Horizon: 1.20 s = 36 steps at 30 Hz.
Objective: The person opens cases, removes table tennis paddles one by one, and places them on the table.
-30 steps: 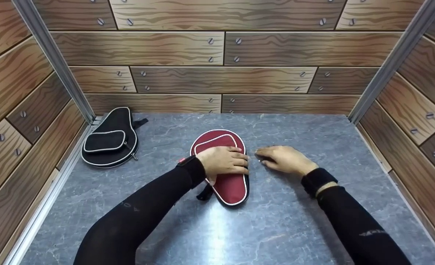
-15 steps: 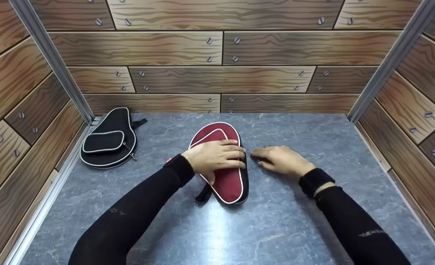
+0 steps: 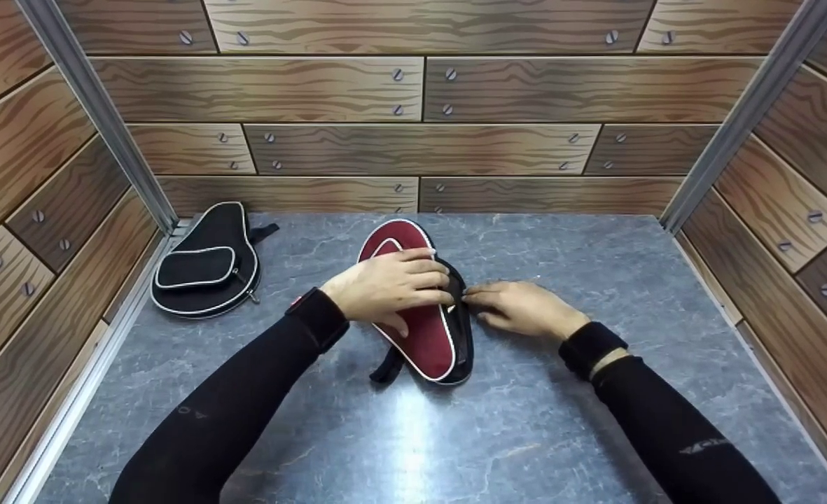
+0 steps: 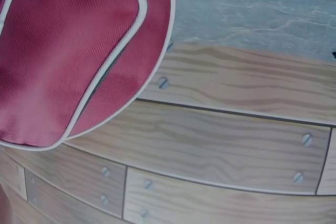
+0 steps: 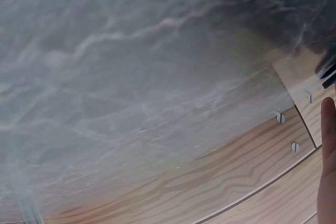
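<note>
A red table tennis racket case (image 3: 424, 350) with white piping lies mid-table, its right side gaping to show a black inside. My left hand (image 3: 392, 287) spreads over the red cover and grips its right edge, tilting it up to the left; the thumb is at the cover's left side. In the left wrist view the red cover (image 4: 68, 51) fills the upper left corner. My right hand (image 3: 525, 306) touches the black lower rim with its fingertips. One straight finger (image 5: 328, 140) shows in the right wrist view, close to a black edge (image 5: 328, 72).
A black racket case (image 3: 206, 269) with white piping and a front pocket stands at the back left corner. Wood-patterned walls (image 3: 413, 147) enclose the grey marbled table (image 3: 560, 434). A black strap (image 3: 386, 367) sticks out from the red case's lower left.
My left hand has moved left, pulling the red cover up and over, so the black inside has come into sight. My right hand has shifted slightly left onto the case's rim.
</note>
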{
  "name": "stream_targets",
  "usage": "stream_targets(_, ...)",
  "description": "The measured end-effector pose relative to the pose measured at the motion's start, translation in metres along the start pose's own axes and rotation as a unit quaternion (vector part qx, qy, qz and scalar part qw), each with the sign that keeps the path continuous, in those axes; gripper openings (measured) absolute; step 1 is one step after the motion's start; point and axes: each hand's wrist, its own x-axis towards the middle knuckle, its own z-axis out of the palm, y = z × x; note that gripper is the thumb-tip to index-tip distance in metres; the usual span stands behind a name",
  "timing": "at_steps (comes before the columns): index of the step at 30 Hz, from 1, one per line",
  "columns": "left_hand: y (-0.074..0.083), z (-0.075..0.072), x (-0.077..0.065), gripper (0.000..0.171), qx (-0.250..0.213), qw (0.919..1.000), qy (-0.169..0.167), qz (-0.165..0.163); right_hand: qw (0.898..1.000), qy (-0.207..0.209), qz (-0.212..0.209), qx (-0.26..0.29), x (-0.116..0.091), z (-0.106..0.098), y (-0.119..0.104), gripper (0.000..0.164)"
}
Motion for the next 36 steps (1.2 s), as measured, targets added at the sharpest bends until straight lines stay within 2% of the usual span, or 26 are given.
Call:
stream_targets(7,-0.006,-0.007,-0.019,0.075,0.004,0.9995,0.009,-0.029,1.0,-0.009,-0.011,0.001,0.001,0.006,-0.003,0.04)
stream_targets(14,-0.012,-0.01,-0.047,0.062,0.016,0.9978,0.033,-0.056,1.0,-0.016,0.011,0.003,0.006,0.01,-0.016,0.043)
stream_targets(21,-0.017,-0.014,-0.075,0.05,-0.018,0.9937,0.046,-0.101,1.0,-0.01,0.026,-0.001,0.013,0.014,-0.027,0.045)
stream_targets(29,-0.022,-0.011,-0.107,0.043,-0.026,0.9863,0.075,-0.145,0.999,0.043,-0.007,-0.003,0.017,0.027,-0.023,0.046)
stream_targets(36,-0.025,-0.002,-0.14,0.048,-0.029,0.9807,0.079,-0.176,0.999,0.012,0.043,-0.017,0.024,0.019,-0.038,0.046)
